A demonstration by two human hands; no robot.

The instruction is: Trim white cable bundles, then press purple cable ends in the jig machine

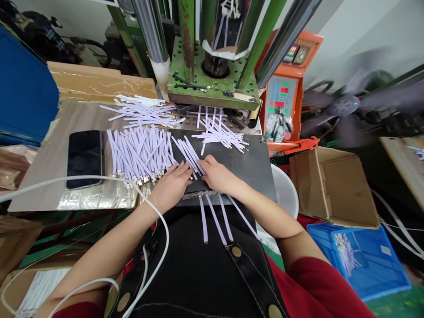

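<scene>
My left hand [172, 184] rests over lavender strips [186, 152] on the dark plate [255, 165], its fingers close together and touching their lower ends. From the right, my right hand [217, 176] has its thumb and fingers pressed at the same strips. Just below both hands sits a narrow metal fixture [200, 193], with several lavender strips [221, 221] hanging from it toward the black apron. A dense pile of strips [142, 152] with metal-looking ends lies left of my left hand. Beyond my right hand is a looser group of strips [221, 134].
A green press [213, 95] stands behind the plate. At left lie a black phone [85, 159] and a white cable [165, 234] crossing my left forearm. To the right are an orange control box [298, 81], a cardboard box [344, 190], a blue crate [374, 260] and a spinning fan [344, 106].
</scene>
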